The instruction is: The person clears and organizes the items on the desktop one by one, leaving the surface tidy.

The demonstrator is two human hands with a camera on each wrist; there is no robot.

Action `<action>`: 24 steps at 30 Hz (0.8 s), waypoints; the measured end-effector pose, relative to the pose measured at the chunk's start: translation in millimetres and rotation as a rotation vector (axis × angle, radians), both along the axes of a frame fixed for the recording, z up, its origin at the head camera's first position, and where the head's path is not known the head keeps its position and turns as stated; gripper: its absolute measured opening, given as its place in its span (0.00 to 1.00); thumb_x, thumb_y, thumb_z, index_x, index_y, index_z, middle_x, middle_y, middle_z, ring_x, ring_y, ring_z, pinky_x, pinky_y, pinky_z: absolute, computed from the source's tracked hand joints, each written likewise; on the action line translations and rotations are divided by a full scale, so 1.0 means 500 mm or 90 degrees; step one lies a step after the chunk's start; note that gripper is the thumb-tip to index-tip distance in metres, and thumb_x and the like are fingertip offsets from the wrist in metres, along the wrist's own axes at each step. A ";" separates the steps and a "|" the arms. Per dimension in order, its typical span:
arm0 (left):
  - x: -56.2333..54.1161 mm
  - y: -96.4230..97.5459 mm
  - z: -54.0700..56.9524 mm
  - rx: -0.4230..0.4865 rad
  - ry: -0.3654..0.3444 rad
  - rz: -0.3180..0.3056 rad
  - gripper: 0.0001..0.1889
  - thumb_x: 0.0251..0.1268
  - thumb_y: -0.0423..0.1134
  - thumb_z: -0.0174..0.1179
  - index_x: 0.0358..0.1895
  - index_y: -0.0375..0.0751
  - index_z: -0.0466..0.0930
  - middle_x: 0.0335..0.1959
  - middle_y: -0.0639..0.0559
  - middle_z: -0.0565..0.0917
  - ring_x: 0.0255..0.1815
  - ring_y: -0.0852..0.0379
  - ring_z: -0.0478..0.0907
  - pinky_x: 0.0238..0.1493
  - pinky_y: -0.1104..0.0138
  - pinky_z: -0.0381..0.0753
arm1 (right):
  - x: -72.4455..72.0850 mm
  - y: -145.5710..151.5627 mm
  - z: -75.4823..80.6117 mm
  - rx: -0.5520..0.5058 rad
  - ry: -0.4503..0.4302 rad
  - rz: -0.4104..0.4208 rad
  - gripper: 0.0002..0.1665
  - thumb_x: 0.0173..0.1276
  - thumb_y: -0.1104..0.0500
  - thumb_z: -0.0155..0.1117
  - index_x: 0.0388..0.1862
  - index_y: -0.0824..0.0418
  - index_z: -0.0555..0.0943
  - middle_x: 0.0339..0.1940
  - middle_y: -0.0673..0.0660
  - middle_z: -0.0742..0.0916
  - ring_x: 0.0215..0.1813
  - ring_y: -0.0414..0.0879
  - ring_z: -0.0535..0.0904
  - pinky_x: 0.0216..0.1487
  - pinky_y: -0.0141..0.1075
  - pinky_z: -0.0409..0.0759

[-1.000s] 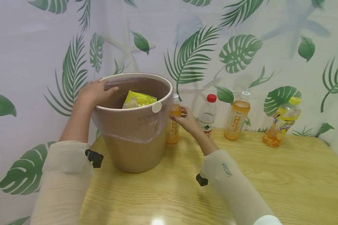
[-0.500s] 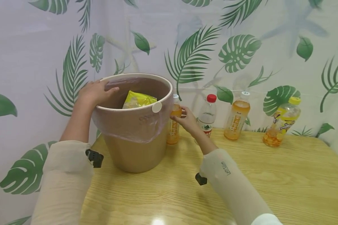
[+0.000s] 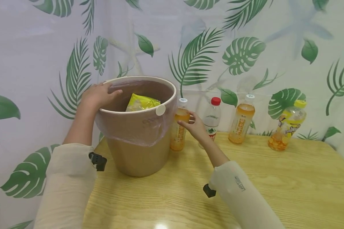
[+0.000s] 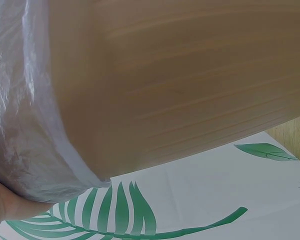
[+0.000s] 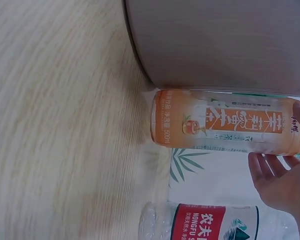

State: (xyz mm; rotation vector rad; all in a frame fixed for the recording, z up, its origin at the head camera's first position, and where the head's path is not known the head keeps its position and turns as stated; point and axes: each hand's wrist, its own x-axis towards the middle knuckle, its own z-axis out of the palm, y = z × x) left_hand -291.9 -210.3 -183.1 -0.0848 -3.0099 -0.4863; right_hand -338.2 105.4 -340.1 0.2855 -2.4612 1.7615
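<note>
My left hand (image 3: pixel 98 95) grips the left side of the rim of a brown trash bin (image 3: pixel 137 156), its thumb on the inner side. A clear plastic liner (image 4: pixel 40 115) folds down over the bin's outside. Inside lies a yellow plastic packet (image 3: pixel 141 102). Right beside the bin stands a bottle of orange drink (image 3: pixel 178 135) with a white cap. My right hand (image 3: pixel 195 127) holds this bottle round its upper part, thumb on the near side; in the right wrist view the fingers (image 5: pixel 270 167) curl under it.
Behind my right wrist stands a red-capped water bottle (image 3: pixel 212 117). Further right are another orange drink bottle (image 3: pixel 241 122) and a yellow-capped bottle (image 3: pixel 286 125) with some orange liquid. All stand on a wooden table (image 3: pixel 246 178) before a leaf-print backdrop (image 3: pixel 206 19).
The held orange drink bottle and my right hand have moved slightly right and nearer, so more of the bottle shows beside the bin. My left hand stays on the rim.
</note>
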 end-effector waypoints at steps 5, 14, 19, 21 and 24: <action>0.002 0.001 0.000 0.008 0.000 0.007 0.38 0.68 0.60 0.39 0.72 0.37 0.48 0.69 0.31 0.50 0.68 0.32 0.42 0.62 0.40 0.46 | 0.021 0.012 0.010 0.009 0.019 -0.008 0.44 0.60 0.49 0.66 0.68 0.63 0.58 0.61 0.67 0.70 0.57 0.58 0.71 0.53 0.47 0.73; -0.005 0.002 0.003 0.008 -0.011 0.002 0.38 0.68 0.61 0.38 0.72 0.38 0.47 0.69 0.31 0.50 0.68 0.32 0.41 0.62 0.40 0.45 | 0.052 0.043 0.032 0.010 0.026 -0.016 0.44 0.59 0.48 0.66 0.69 0.62 0.58 0.62 0.65 0.70 0.58 0.57 0.70 0.55 0.47 0.71; -0.012 0.001 0.005 0.007 -0.016 -0.002 0.38 0.68 0.61 0.37 0.72 0.37 0.46 0.69 0.31 0.50 0.68 0.32 0.42 0.62 0.40 0.46 | 0.067 0.064 0.041 0.034 0.024 -0.027 0.47 0.58 0.44 0.66 0.70 0.59 0.57 0.62 0.64 0.70 0.59 0.55 0.69 0.55 0.47 0.71; -0.015 0.000 0.006 0.005 -0.017 -0.003 0.38 0.68 0.60 0.38 0.72 0.37 0.46 0.69 0.31 0.50 0.68 0.32 0.41 0.62 0.40 0.46 | 0.072 0.072 0.044 0.034 0.025 -0.033 0.47 0.58 0.43 0.66 0.70 0.59 0.57 0.62 0.64 0.70 0.59 0.55 0.69 0.55 0.48 0.71; -0.020 -0.001 0.008 0.002 -0.019 -0.007 0.38 0.68 0.61 0.38 0.72 0.37 0.47 0.69 0.30 0.50 0.68 0.32 0.41 0.62 0.40 0.46 | 0.078 0.082 0.050 0.027 0.033 -0.040 0.46 0.58 0.43 0.66 0.69 0.58 0.58 0.62 0.63 0.71 0.59 0.56 0.70 0.56 0.49 0.70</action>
